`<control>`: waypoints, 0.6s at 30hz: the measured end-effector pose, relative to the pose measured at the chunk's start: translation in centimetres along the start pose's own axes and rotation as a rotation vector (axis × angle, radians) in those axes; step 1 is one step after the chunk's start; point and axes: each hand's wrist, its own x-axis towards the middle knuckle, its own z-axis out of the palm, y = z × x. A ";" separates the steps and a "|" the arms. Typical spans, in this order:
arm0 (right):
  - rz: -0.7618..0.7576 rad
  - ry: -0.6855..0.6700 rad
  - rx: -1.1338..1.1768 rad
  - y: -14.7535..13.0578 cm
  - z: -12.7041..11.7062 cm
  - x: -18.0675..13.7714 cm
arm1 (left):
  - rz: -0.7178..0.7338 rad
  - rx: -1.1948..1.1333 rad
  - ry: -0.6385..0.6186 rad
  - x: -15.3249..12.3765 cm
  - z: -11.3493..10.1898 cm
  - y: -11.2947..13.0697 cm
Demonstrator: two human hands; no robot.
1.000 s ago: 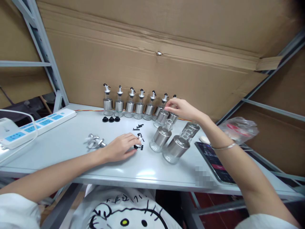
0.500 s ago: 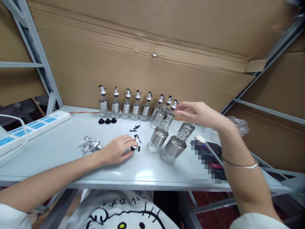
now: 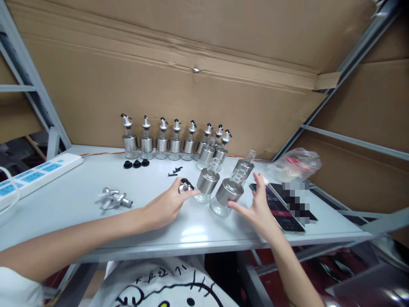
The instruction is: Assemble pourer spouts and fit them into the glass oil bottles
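My left hand [image 3: 166,207] is closed on a silver pourer spout [image 3: 184,187] with a black flip lid, just above the table. My right hand [image 3: 257,211] is open, thumb and fingers spread, beside the nearest glass bottle [image 3: 228,192] with a steel sleeve. Its thumb overlaps that bottle's edge; whether it touches, I cannot tell. Two more bottles without spouts, a left one [image 3: 207,183] and a rear one [image 3: 244,165], stand close by. Small black lever pieces [image 3: 175,171] and three black stoppers [image 3: 136,163] lie farther back. Loose silver spout parts [image 3: 115,199] rest left of my left hand.
Several bottles with spouts [image 3: 175,144] line the cardboard wall [image 3: 179,94]. A white power strip [image 3: 41,172] runs along the left. On the right are a phone [image 3: 283,211], another dark device and a clear plastic bag [image 3: 295,164]. The table's front edge [image 3: 179,251] is near me.
My left hand has raised the pourer spout slightly from the table. My right hand has come down and toward me from above the rear bottle, to the nearest bottle's right side. The view has shifted.
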 end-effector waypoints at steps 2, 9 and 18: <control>-0.006 -0.051 -0.019 -0.7 -0.2 -0.5 | -0.062 -0.052 0.023 1.4 0.4 0.2; 0.064 -0.254 0.031 -2.2 -1.2 0.5 | -0.323 -0.089 -0.085 6.9 0.3 -0.5; 0.034 -0.216 -0.398 -1.1 0.9 5.8 | -0.491 0.135 -0.188 11.3 0.7 -1.3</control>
